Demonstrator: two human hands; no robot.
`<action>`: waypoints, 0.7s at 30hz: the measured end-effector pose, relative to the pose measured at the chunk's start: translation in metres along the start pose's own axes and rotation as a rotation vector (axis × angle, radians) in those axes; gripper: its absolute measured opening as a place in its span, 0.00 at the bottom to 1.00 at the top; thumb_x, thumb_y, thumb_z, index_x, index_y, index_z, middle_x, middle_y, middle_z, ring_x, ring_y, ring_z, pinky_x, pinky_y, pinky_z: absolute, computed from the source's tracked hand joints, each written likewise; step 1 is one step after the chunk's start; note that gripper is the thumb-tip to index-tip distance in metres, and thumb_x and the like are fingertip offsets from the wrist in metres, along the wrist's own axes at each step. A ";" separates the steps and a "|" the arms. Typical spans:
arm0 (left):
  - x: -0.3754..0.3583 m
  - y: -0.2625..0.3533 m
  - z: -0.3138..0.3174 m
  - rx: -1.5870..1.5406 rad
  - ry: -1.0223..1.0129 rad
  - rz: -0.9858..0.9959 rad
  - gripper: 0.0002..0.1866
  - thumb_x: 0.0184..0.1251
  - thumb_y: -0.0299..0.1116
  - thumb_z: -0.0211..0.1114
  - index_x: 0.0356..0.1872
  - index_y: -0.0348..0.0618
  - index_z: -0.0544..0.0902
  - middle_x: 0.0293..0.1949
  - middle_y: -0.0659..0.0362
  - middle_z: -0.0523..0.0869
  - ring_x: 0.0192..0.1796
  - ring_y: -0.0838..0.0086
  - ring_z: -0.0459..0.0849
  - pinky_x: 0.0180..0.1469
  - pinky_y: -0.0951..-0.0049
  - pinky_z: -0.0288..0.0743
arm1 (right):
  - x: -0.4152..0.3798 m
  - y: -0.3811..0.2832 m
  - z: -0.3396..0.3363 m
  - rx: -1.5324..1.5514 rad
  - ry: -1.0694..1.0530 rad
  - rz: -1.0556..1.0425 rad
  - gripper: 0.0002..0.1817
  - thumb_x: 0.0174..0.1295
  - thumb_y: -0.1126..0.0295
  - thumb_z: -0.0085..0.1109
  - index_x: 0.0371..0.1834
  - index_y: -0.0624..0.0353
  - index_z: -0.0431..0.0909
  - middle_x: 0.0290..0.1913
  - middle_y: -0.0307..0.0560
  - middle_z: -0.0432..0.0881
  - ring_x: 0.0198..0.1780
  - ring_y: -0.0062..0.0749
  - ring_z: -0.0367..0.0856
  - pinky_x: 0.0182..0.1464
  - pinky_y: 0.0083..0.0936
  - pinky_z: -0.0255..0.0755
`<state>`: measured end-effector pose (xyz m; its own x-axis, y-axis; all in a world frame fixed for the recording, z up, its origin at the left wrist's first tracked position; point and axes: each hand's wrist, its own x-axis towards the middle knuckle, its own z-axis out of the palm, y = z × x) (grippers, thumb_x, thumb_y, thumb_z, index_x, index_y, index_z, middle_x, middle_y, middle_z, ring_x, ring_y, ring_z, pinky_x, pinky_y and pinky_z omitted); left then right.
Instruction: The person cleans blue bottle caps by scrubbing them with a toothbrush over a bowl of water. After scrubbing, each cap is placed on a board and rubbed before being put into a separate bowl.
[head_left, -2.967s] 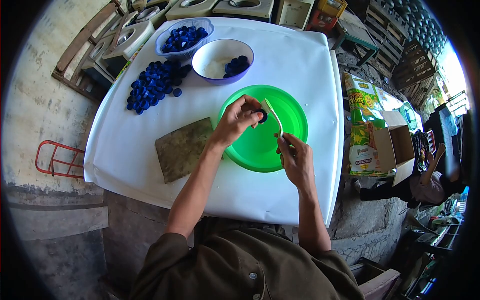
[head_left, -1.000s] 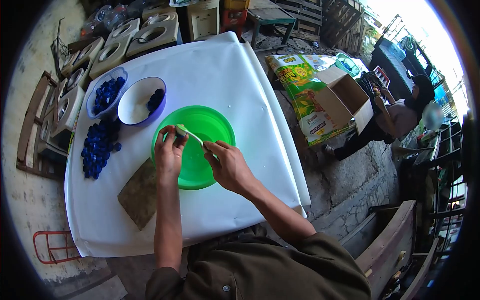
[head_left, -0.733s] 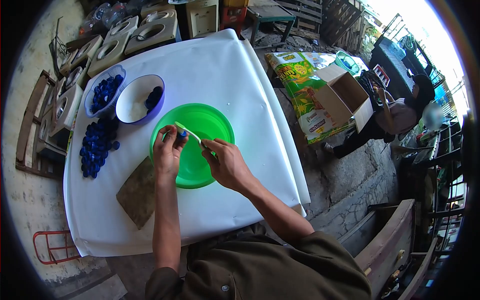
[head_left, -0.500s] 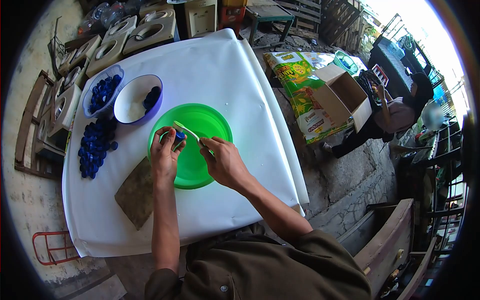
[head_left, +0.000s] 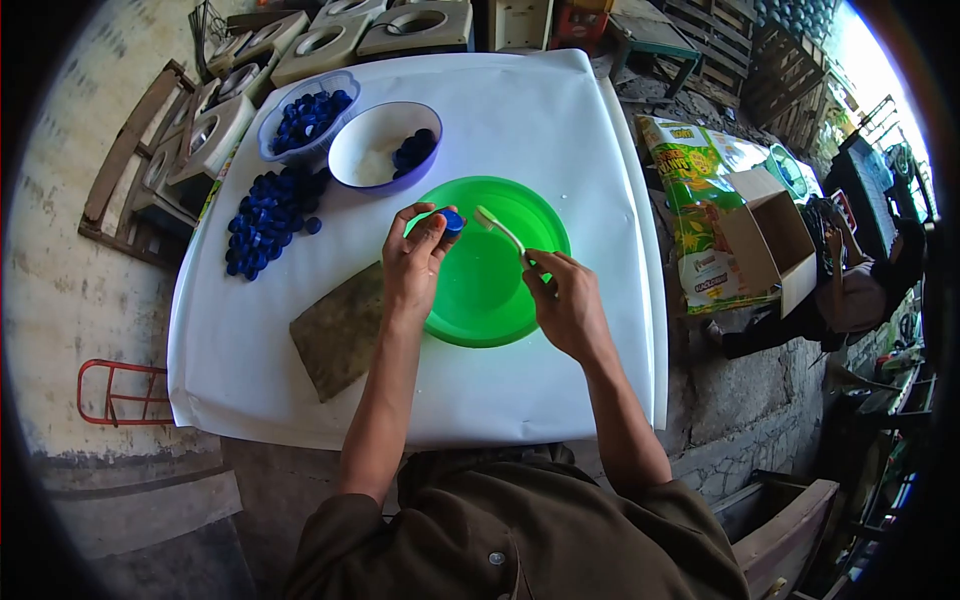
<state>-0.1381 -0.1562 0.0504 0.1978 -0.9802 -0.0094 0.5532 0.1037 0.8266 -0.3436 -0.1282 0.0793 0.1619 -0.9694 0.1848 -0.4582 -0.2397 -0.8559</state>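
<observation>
Between the fingertips of my left hand [head_left: 413, 262] is a blue bottle cap [head_left: 453, 222], held over the left part of a green basin [head_left: 500, 300]. My right hand [head_left: 566, 300] grips a toothbrush [head_left: 503, 232] by its handle, the bristle head pointing at the cap but apart from it. Behind the basin stands a white bowl with a purple outside [head_left: 365, 150], a few blue caps inside. A clear plastic basket [head_left: 268, 140] full of blue caps is beside it. More loose blue caps [head_left: 268, 218] lie heaped on the white table covering.
A dark, stained flat piece [head_left: 335, 345] lies on the white-covered table [head_left: 590, 400] left of the basin. To the right are an open cardboard box [head_left: 765, 240] on a second table and another person [head_left: 850, 290]. A red metal frame [head_left: 120, 392] leans at the left wall.
The toothbrush has drawn away from the cap, and my hands are further apart. The cap now shows its flat top. The camera view has turned, shifting the scene rightward.
</observation>
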 end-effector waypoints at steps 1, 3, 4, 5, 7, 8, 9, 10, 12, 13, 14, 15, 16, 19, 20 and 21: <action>0.001 -0.003 -0.004 0.061 -0.033 0.035 0.16 0.75 0.28 0.63 0.58 0.41 0.71 0.56 0.48 0.83 0.58 0.63 0.83 0.64 0.64 0.75 | 0.001 -0.003 -0.002 0.012 -0.002 0.000 0.14 0.64 0.79 0.61 0.52 0.69 0.82 0.43 0.62 0.85 0.41 0.55 0.86 0.42 0.40 0.79; 0.000 -0.002 -0.005 0.059 -0.071 0.053 0.16 0.75 0.28 0.63 0.58 0.40 0.72 0.55 0.48 0.83 0.57 0.64 0.83 0.64 0.64 0.76 | 0.002 -0.007 -0.003 0.041 0.003 -0.019 0.14 0.65 0.78 0.61 0.53 0.70 0.81 0.42 0.62 0.85 0.40 0.51 0.87 0.40 0.39 0.79; 0.000 -0.002 -0.005 0.057 -0.091 0.062 0.16 0.74 0.27 0.63 0.58 0.40 0.72 0.55 0.49 0.83 0.57 0.65 0.83 0.64 0.64 0.76 | 0.002 -0.011 -0.004 0.055 -0.004 -0.016 0.14 0.65 0.78 0.61 0.53 0.70 0.81 0.42 0.62 0.85 0.40 0.51 0.87 0.40 0.39 0.79; 0.000 -0.003 -0.004 0.056 -0.077 0.080 0.16 0.74 0.27 0.64 0.58 0.40 0.71 0.54 0.49 0.83 0.57 0.66 0.83 0.64 0.64 0.76 | 0.001 -0.015 -0.004 0.068 -0.011 -0.013 0.15 0.64 0.79 0.61 0.54 0.70 0.81 0.42 0.61 0.85 0.40 0.51 0.87 0.40 0.38 0.79; 0.000 -0.005 -0.002 0.055 -0.047 0.114 0.17 0.73 0.25 0.64 0.58 0.39 0.71 0.52 0.51 0.83 0.56 0.67 0.83 0.64 0.64 0.77 | -0.002 -0.019 0.000 0.099 -0.033 -0.009 0.15 0.64 0.79 0.61 0.54 0.70 0.80 0.42 0.61 0.85 0.40 0.51 0.87 0.40 0.38 0.79; -0.002 -0.006 -0.001 0.062 -0.038 0.117 0.17 0.73 0.25 0.65 0.58 0.39 0.71 0.51 0.52 0.83 0.56 0.68 0.83 0.63 0.64 0.77 | -0.005 -0.020 0.006 0.116 -0.046 -0.009 0.15 0.64 0.79 0.61 0.54 0.70 0.80 0.42 0.61 0.85 0.40 0.51 0.87 0.40 0.38 0.79; -0.003 -0.006 0.001 0.068 -0.030 0.120 0.17 0.72 0.25 0.65 0.57 0.39 0.71 0.51 0.53 0.83 0.55 0.69 0.83 0.62 0.65 0.78 | -0.006 -0.019 0.009 0.132 -0.058 -0.011 0.16 0.64 0.79 0.61 0.55 0.70 0.80 0.42 0.61 0.85 0.40 0.51 0.87 0.41 0.39 0.79; -0.003 -0.005 0.002 0.073 -0.022 0.125 0.17 0.72 0.25 0.66 0.57 0.38 0.71 0.50 0.54 0.83 0.55 0.69 0.83 0.62 0.65 0.78 | -0.005 -0.012 0.011 0.085 -0.028 -0.043 0.15 0.64 0.80 0.61 0.54 0.70 0.80 0.42 0.61 0.85 0.40 0.51 0.86 0.41 0.39 0.79; -0.003 -0.006 -0.001 0.171 -0.069 0.143 0.17 0.72 0.25 0.66 0.57 0.37 0.72 0.49 0.55 0.83 0.54 0.73 0.83 0.60 0.70 0.79 | -0.002 -0.001 0.013 -0.009 0.029 -0.109 0.15 0.64 0.80 0.60 0.54 0.70 0.79 0.42 0.60 0.84 0.40 0.52 0.86 0.42 0.39 0.79; -0.003 -0.006 -0.002 0.222 -0.094 0.146 0.17 0.72 0.25 0.67 0.57 0.36 0.73 0.49 0.55 0.83 0.54 0.75 0.82 0.59 0.73 0.79 | 0.000 -0.002 0.010 0.021 0.008 -0.022 0.15 0.64 0.80 0.60 0.54 0.70 0.80 0.43 0.61 0.84 0.41 0.53 0.86 0.43 0.40 0.79; -0.004 -0.007 -0.002 0.292 -0.111 0.178 0.16 0.71 0.25 0.67 0.55 0.36 0.74 0.48 0.55 0.83 0.52 0.74 0.83 0.57 0.73 0.79 | 0.001 -0.002 0.008 0.013 0.013 -0.016 0.15 0.64 0.80 0.60 0.53 0.70 0.80 0.43 0.61 0.84 0.42 0.53 0.86 0.44 0.40 0.79; -0.004 -0.007 0.000 0.360 -0.129 0.213 0.15 0.70 0.26 0.68 0.54 0.36 0.75 0.47 0.55 0.83 0.51 0.74 0.83 0.55 0.72 0.79 | 0.002 -0.002 0.005 0.005 0.019 -0.012 0.15 0.64 0.80 0.60 0.53 0.70 0.80 0.43 0.61 0.84 0.42 0.53 0.86 0.44 0.40 0.79; -0.004 -0.005 0.003 0.428 -0.145 0.250 0.14 0.70 0.26 0.68 0.53 0.36 0.77 0.46 0.56 0.84 0.50 0.73 0.83 0.54 0.72 0.79 | 0.002 -0.001 0.003 -0.004 0.024 -0.010 0.15 0.64 0.80 0.60 0.53 0.70 0.80 0.43 0.61 0.84 0.43 0.53 0.86 0.44 0.41 0.80; -0.004 0.002 0.008 1.197 -0.186 0.637 0.10 0.67 0.25 0.70 0.46 0.37 0.82 0.42 0.54 0.83 0.43 0.67 0.83 0.47 0.68 0.78 | 0.001 0.003 -0.001 -0.028 0.032 -0.026 0.14 0.64 0.80 0.60 0.53 0.70 0.80 0.43 0.61 0.84 0.43 0.52 0.86 0.44 0.41 0.80; -0.004 0.001 0.008 1.194 -0.185 0.616 0.09 0.67 0.28 0.70 0.44 0.37 0.82 0.42 0.54 0.83 0.43 0.67 0.83 0.47 0.67 0.77 | 0.000 0.003 -0.001 -0.035 0.029 -0.021 0.14 0.64 0.80 0.60 0.53 0.70 0.80 0.43 0.61 0.84 0.43 0.52 0.86 0.44 0.41 0.80; -0.004 0.000 0.008 1.191 -0.186 0.596 0.08 0.67 0.30 0.71 0.41 0.37 0.83 0.41 0.54 0.83 0.44 0.66 0.83 0.46 0.66 0.77 | 0.000 0.004 -0.002 -0.034 0.028 -0.007 0.14 0.64 0.80 0.60 0.53 0.70 0.80 0.43 0.61 0.85 0.43 0.53 0.86 0.44 0.41 0.79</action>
<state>-0.1452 -0.1538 0.0554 -0.0044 -0.8555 0.5178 -0.6317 0.4038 0.6618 -0.3472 -0.1297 0.0773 0.1411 -0.9687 0.2042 -0.4865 -0.2475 -0.8379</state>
